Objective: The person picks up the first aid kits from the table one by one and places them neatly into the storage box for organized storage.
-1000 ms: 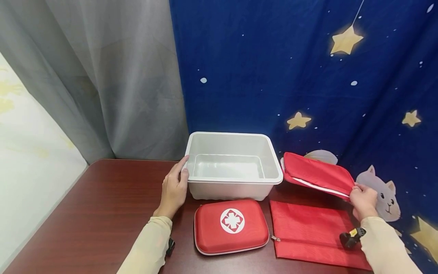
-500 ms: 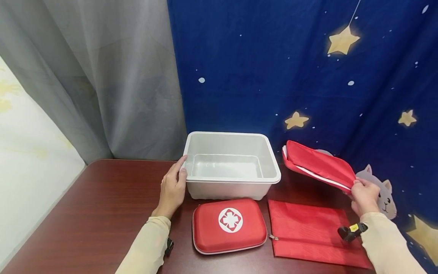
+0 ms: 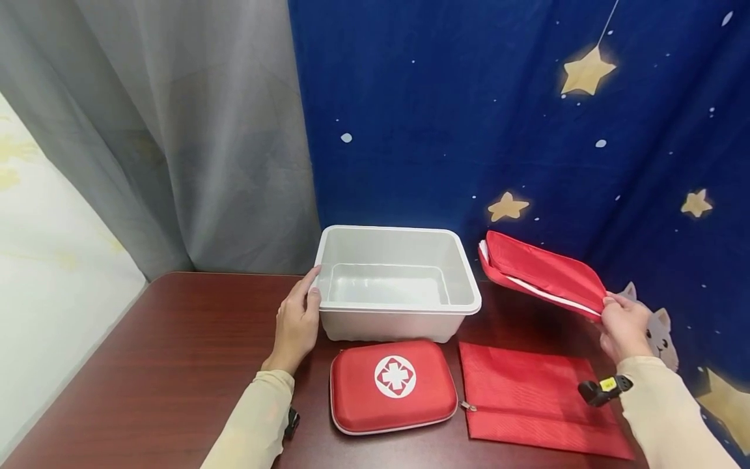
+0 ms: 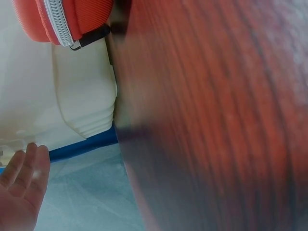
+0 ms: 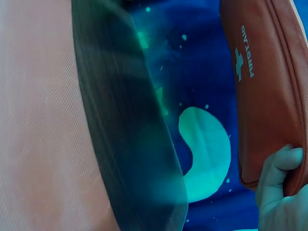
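Right hand (image 3: pixel 622 324) pinching pouch (image 3: pixel 541 273) by its near end, aloft; long axis toward 10 o'clock, at bin (image 3: pixel 469 286). Left hand (image 3: pixel 297 322) relaxed, fingers resting on bin's 9 o'clock wall.

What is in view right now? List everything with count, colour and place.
Bin: 1, white, back centre of the table, nothing in it.
Hard case: 1, red with white cross, in front of the bin.
Flat pouch: 1, red, lying on the table right of the hard case.
First-aid pouch: 1, red, held in the air right of the bin.
Table: 1, dark red-brown wood.
Backdrop: 1, blue with stars.
Curtain: 1, grey, left.
Left hand: on the bin's left wall.
Right hand: grips the first-aid pouch's near end.
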Tool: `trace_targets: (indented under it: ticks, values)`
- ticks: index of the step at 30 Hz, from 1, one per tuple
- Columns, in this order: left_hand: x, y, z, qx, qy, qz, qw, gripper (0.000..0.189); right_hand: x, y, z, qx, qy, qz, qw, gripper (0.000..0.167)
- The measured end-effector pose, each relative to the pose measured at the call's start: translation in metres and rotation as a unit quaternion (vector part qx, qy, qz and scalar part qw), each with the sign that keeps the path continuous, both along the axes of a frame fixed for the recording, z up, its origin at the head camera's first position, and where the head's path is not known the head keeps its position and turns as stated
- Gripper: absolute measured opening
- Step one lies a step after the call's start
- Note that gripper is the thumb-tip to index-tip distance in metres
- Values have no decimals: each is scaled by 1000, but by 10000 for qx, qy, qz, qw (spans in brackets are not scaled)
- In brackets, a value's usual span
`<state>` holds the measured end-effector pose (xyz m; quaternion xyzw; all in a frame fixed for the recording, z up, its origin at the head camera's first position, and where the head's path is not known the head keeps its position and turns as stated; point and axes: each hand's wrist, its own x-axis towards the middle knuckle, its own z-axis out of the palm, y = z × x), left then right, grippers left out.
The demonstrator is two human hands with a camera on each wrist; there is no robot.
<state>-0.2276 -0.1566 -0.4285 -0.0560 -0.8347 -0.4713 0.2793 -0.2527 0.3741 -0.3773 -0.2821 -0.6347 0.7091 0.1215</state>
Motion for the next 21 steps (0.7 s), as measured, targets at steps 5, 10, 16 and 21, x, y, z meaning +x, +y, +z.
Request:
trace_targets:
  ticks: [5, 10, 16, 21]
  values:
    - [0, 1, 0, -8, 2, 34, 10000, 42, 0, -8, 8, -70, 147, 173, 9997, 52]
    - [1, 0, 0, 3, -2, 44, 10000, 42, -2, -21, 18, -181, 338, 277, 9989, 46]
    - [1, 0, 0, 15, 13, 76, 10000, 42, 0, -36, 26, -452, 785, 628, 9939, 30]
    - [1, 1, -1, 20, 19, 50, 10000, 42, 0, -47, 31, -599, 972, 851, 9898, 43]
